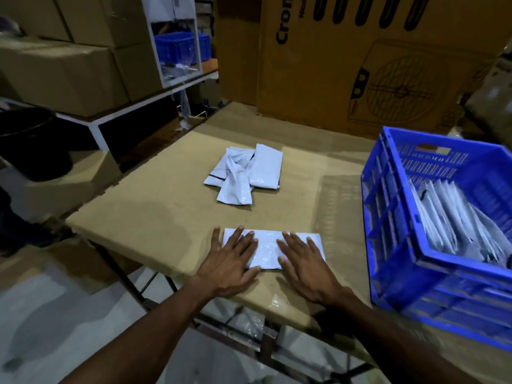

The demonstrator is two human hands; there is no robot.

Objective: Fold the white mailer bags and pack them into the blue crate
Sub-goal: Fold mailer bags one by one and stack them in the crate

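A white mailer bag (268, 248) lies folded flat near the table's front edge. My left hand (231, 261) presses its left part with straight, spread fingers. My right hand (306, 266) presses its right part the same way. Farther back, in the middle of the table, a loose pile of white mailer bags (245, 173) lies crumpled. The blue crate (393, 217) stands at the right of the table, with several folded white bags (454, 217) leaning upright inside it.
The brown table (155, 206) ends close in front of me and at the left. A large cardboard box (374, 65) stands behind it. Stacked cartons (69, 70) and a white shelf holding another blue crate (174, 48) fill the left.
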